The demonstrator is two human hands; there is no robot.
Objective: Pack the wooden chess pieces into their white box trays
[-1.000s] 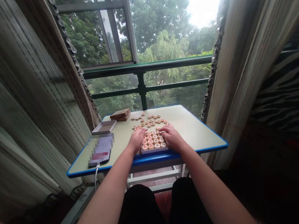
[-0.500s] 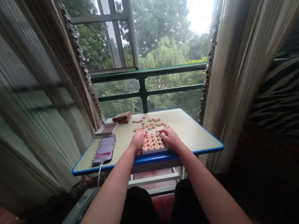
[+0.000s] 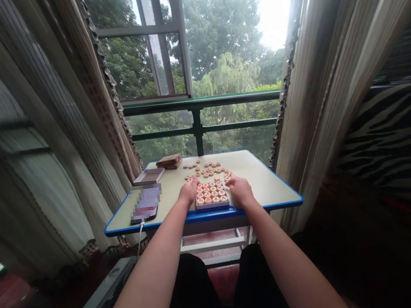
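A shallow box [image 3: 213,205] holds round wooden Chinese chess pieces [image 3: 207,194] in rows, with red characters on the left and dark ones on the right. My left hand [image 3: 188,193] is at the box's upper left corner, its fingers drawn together; what they hold, if anything, is hidden. Just right of the box, my right hand [image 3: 240,190] has loosely bent fingers, with nothing visible in them. More loose chess pieces [image 3: 206,175] lie scattered beyond the box, some close to the fingertips of both hands.
On the left of the pale, blue-edged table [image 3: 269,186] lie a phone [image 3: 146,201] with a cable, an empty box lid [image 3: 149,176] and a folded brown stack [image 3: 169,162]. A green railing [image 3: 236,98] and window stand behind, with curtains [image 3: 328,59] at both sides.
My right hand has moved off the box's upper right edge, to the right. The left hand stays near the upper left corner. The view has shifted slightly.
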